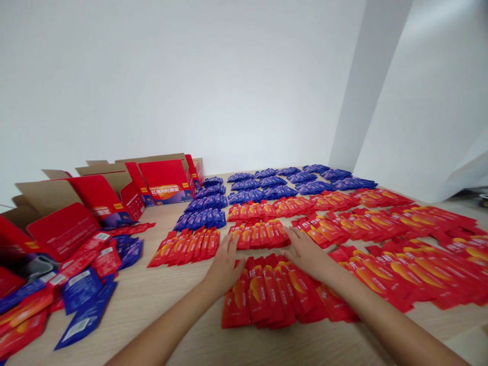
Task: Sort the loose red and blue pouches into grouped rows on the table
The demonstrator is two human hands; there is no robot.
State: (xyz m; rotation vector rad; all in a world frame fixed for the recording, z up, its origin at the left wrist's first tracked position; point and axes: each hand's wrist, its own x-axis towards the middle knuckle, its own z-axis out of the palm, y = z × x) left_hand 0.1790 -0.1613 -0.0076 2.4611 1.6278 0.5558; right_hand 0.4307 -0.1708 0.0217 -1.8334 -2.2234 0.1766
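Note:
My left hand is at the left end of a short overlapping row of red pouches with yellow-orange print. At the row's right end is my right hand. Both hands have thumb and fingers apart and bracket the row, seeming to touch its ends; neither is wrapped round a pouch. Just below them lies a nearer fanned row of red pouches, partly under my right forearm. A smaller red group lies left of my left hand.
Rows of blue pouches lie toward the wall, and more red rows spread right. Open red cartons stand at the back left. Loose blue and red pouches are heaped on the wooden table at left.

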